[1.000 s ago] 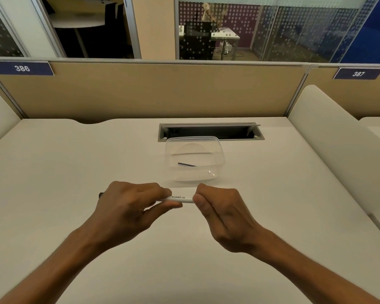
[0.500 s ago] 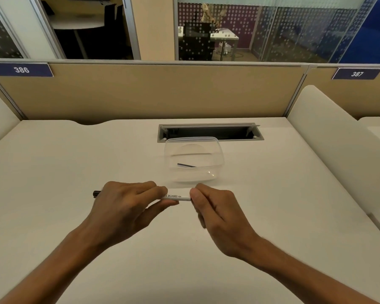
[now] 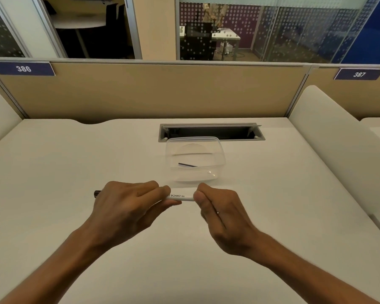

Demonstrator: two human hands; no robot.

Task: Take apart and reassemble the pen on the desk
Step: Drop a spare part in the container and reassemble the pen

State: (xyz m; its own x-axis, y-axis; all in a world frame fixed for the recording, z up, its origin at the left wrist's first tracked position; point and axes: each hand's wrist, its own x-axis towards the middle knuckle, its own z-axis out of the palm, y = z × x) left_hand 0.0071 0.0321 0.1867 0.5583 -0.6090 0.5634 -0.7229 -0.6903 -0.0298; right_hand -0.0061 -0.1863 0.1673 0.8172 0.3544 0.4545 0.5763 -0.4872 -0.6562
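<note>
Still level, the pen (image 3: pixel 180 197) sits wrapped in the left hand (image 3: pixel 127 207). The right hand (image 3: pixel 222 216) keeps pinching its end, barely shifted since a second ago.

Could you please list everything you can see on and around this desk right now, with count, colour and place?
pen: one, white barrel with a dark end, held level above the desk near its middle.
container: one, clear plastic, on the desk just beyond the pen.
thin rod: one, dark, lying inside the container.
desk: one, off-white, fills the foreground.
cable slot: one, grey frame, open, behind the container.
partition: one, tan, along the desk's far edge.
number plates: two, dark blue, 386 far left, 387 far right.
left hand: one, wrapped around the barrel.
right hand: one, pinching the pen's right end.
</note>
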